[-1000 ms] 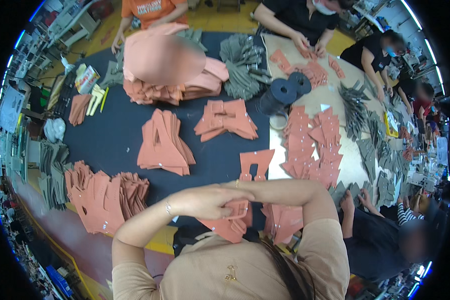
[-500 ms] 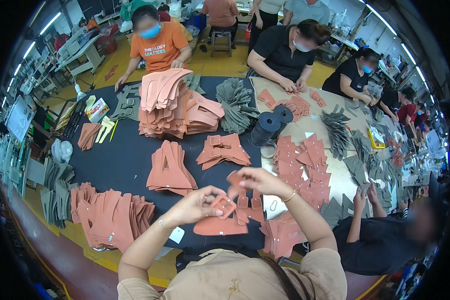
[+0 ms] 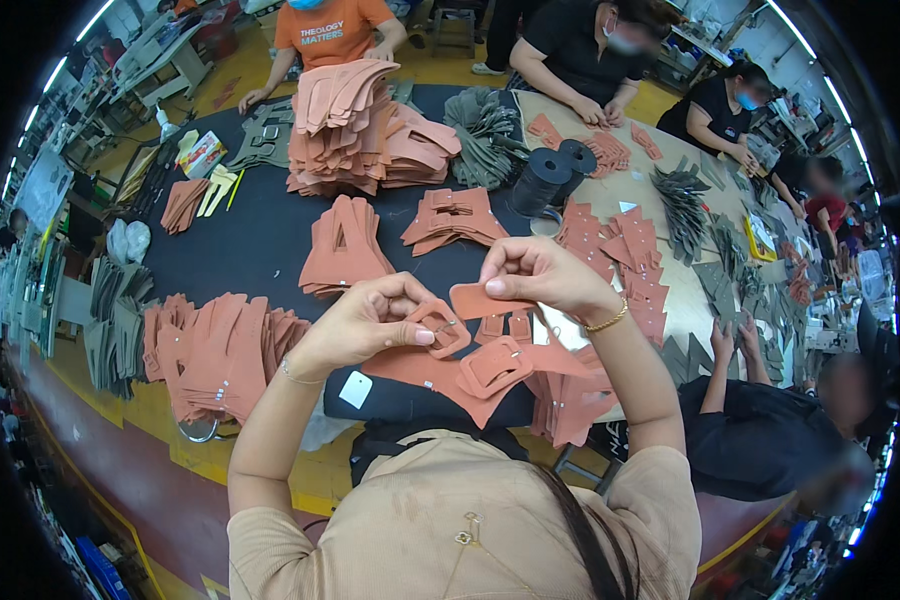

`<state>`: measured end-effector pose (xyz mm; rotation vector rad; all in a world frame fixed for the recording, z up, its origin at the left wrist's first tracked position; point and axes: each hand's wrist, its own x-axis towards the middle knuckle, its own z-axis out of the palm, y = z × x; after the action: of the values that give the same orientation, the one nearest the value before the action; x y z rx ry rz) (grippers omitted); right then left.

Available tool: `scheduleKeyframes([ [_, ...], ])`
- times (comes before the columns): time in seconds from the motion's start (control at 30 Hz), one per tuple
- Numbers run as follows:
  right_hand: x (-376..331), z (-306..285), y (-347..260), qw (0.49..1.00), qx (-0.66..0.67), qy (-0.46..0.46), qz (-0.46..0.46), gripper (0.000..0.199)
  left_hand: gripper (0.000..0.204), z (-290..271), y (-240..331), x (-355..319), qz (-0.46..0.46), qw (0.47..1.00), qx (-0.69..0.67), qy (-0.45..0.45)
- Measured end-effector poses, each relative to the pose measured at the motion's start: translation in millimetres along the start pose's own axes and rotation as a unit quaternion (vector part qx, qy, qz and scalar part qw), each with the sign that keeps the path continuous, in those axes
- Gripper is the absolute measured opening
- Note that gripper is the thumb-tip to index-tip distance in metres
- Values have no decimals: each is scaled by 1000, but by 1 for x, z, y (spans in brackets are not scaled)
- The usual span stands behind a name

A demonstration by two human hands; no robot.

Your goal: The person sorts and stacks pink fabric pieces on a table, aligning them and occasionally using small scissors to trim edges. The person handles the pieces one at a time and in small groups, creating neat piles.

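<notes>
My left hand (image 3: 385,322) pinches a square salmon-coloured buckle (image 3: 457,337) between thumb and fingers. Just to its right, my right hand (image 3: 540,280) grips the end of a salmon fabric strap (image 3: 478,303). The buckle and the strap are close together; whether they are joined is unclear. Below both hands spreads a pointed salmon fabric panel (image 3: 420,368), with a second square buckle (image 3: 496,368) on it. More salmon buckle pieces (image 3: 505,327) show behind the panel, partly covered by it.
Salmon panels are stacked at left (image 3: 225,350), ahead (image 3: 343,245) and in a tall pile (image 3: 335,130). Black rolls (image 3: 542,180) stand beyond my right hand. A white tag (image 3: 355,389) lies near the table edge. Co-workers surround the table; one person's hands (image 3: 735,345) work at right.
The view has tipped, so the table appears higher. The strap in my right hand has turned from upright to nearly flat. The second buckle on the panel now shows plainly.
</notes>
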<state>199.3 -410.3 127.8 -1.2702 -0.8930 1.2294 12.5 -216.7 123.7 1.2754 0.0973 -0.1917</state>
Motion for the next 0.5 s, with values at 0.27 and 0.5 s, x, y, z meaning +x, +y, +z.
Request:
scheduleKeyframes([
  [0.27, -2, 9, 8, 996, -24, -86, 6, 16, 25, 9, -5, -8, 9, 999, 22, -33],
  [0.5, 5, 30, 12, 988, -22, -155, 8, 16, 26, 12, -8, -13, -1, 996, 40, -76],
])
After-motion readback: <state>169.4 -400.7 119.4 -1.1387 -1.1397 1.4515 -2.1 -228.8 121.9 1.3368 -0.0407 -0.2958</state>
